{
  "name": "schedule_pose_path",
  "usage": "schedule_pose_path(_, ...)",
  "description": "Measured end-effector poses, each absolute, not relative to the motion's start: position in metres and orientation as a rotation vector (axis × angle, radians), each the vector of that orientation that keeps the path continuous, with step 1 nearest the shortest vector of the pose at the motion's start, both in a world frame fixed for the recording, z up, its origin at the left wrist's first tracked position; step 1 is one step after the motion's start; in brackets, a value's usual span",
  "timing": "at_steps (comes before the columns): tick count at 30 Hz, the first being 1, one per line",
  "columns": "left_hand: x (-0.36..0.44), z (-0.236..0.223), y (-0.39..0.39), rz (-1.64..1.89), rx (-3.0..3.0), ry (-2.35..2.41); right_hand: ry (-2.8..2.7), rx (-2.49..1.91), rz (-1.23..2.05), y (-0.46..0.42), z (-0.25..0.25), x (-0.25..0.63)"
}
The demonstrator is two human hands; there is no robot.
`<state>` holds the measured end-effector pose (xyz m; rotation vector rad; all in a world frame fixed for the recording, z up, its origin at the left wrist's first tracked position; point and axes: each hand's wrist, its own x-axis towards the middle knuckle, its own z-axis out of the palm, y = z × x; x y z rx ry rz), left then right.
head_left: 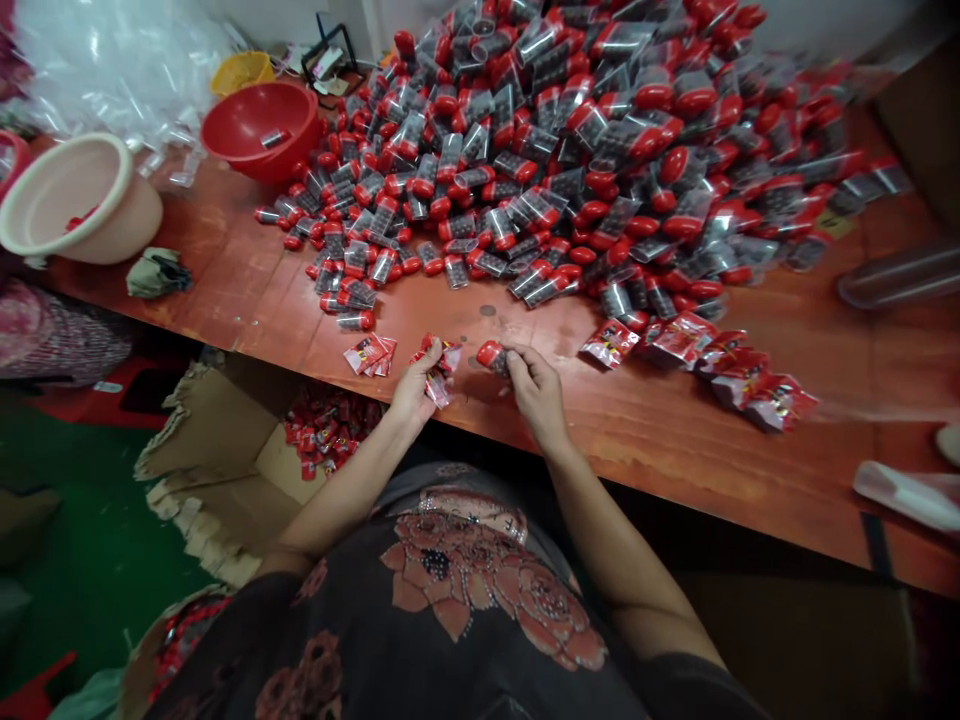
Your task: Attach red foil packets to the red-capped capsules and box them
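Observation:
My left hand (414, 392) holds a small red foil sachet (439, 385) just above the reddish wooden tabletop (420, 310). My right hand (534, 392) pinches a red-capped clear tube (491, 357), which is close to the sachet but seems not to touch it. Behind them spreads a big heap of similar tubes (525, 150) with dark contents. A small stack of sachets (370, 355) lies to the left of my left hand, and more sachets (720, 365) form a loose line to the right.
An open cardboard box (225, 450) holding red sachets stands below the table's near edge at left. Farther left are a red bowl (262, 130), a beige basin (79, 200) and a crumpled cloth (157, 272). Clear plastic (112, 70) fills the back left corner.

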<state>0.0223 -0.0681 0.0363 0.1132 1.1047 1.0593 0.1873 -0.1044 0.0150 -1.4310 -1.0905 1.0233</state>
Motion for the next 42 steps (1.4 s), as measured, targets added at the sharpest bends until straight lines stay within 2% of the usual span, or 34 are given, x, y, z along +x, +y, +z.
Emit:
schedule_pose_path(2, 0.026, 0.036, -0.069, 1.06, 0.119, 1.125, -0.889, -1.338, 1.18, -0.12, 0.025, 0.182)
schedule_pose_path(5, 0.031, 0.036, -0.071, 1.026, 0.147, 1.147, -0.797, -1.249, 1.247, -0.134, 0.035, 0.176)
schedule_pose_path(15, 0.045, 0.041, -0.082, 1.097, 0.306, 1.135, -0.774, -1.231, 1.122, -0.137, 0.038, 0.165)
schedule_pose_path(22, 0.045, 0.041, -0.083, 1.252, 0.41, 1.094, -0.762, -1.174, 1.207, -0.141, 0.035, 0.16)
schedule_pose_path(42, 0.05, 0.06, -0.094, 1.222, 0.523, 1.067, -0.816, -1.197, 1.117, -0.148, 0.04, 0.163)
